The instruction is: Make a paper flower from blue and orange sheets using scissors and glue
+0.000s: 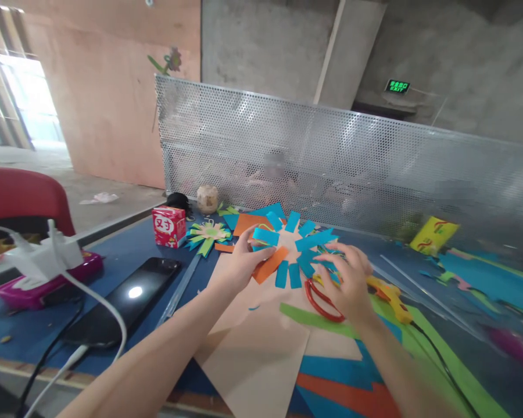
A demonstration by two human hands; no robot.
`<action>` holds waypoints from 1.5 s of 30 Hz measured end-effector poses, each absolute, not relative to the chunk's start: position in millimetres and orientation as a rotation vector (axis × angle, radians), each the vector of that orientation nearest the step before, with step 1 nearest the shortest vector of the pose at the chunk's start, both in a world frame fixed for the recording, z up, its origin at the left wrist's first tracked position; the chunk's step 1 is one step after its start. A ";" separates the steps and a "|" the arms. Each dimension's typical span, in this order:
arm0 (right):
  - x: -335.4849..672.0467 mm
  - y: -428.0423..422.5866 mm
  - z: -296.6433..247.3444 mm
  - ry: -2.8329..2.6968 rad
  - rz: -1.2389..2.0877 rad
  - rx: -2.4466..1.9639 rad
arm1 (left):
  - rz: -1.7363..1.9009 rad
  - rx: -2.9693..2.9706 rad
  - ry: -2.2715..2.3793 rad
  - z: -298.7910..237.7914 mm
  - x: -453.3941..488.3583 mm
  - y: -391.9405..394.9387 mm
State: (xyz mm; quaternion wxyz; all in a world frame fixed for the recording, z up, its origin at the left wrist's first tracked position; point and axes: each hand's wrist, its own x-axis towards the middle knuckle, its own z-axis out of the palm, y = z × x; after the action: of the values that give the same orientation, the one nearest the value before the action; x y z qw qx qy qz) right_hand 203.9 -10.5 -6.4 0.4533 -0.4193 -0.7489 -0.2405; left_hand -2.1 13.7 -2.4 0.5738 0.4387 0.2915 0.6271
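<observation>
My left hand (243, 258) pinches the left side of a paper flower (290, 246), a pale round centre with blue paper strips fanned around its edge. An orange paper strip (270, 266) slants across its lower left, close to my left thumb. My right hand (347, 277) is at the flower's right side, fingers curved and apart; whether a fingertip touches a blue strip I cannot tell. Below that hand lie scissors with red handles (325, 305), their blades mostly hidden. A yellow glue gun (391, 297) rests just right of my right wrist.
Pale paper sheets (248, 354) and a green sheet (431, 342) cover the near table. At left are a phone (126, 302), a red box (169, 226) and another paper flower (210, 231). A perforated metal screen (261, 133) closes off the back. Clear sticks (418, 284) lie at right.
</observation>
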 end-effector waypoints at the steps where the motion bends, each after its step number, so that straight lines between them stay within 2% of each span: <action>1: 199.8 -11.6 -6.9 -1.818 -0.588 -1.053 | 1.480 1.056 0.709 -4.7 -0.1 13.4; 11: 169.5 -13.1 -24.0 -1.831 -0.207 -1.149 | 1.404 1.336 0.839 -14.0 13.3 9.0; 17: 170.7 -18.5 -16.6 -1.821 -0.250 -1.023 | 1.434 1.289 0.855 -17.4 14.3 10.6; 21: 175.0 -28.2 -10.7 -1.966 -0.362 -0.734 | 1.460 1.111 0.840 -16.1 11.7 11.7; 27: 179.4 -37.0 -3.5 -2.402 0.122 -0.516 | 1.579 0.828 0.783 -11.9 0.0 18.5; 29: 189.4 -25.8 -4.3 -2.320 0.057 -0.635 | 1.636 0.779 0.755 -14.7 -4.4 25.4; 31: 206.6 -9.9 -6.2 -2.138 -0.192 -0.910 | 1.667 0.762 0.711 -18.3 -8.0 32.3; 34: 239.5 10.3 -8.5 -1.744 -0.479 -1.655 | 1.690 0.774 0.617 -21.0 -11.4 37.9; 36: 259.7 16.5 -9.2 -1.355 -0.397 -2.274 | 1.678 0.780 0.559 -19.7 -12.3 38.0; 38: 275.1 18.1 -9.6 -1.099 -0.230 -2.566 | 1.660 0.767 0.518 -16.1 -12.4 36.1; 42: 292.3 18.3 -10.6 -0.949 0.086 -2.778 | 1.655 0.726 0.505 -7.1 -11.9 31.5; 45: 298.0 19.7 -11.7 -0.922 0.157 -2.810 | 1.652 0.720 0.504 -4.5 -12.0 30.2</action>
State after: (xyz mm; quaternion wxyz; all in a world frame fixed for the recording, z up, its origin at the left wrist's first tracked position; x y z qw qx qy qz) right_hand 298.0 19.7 -11.7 0.0898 -0.9450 -0.3100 0.0526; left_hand -12.0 30.2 -4.5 0.5933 0.3096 0.2170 0.7106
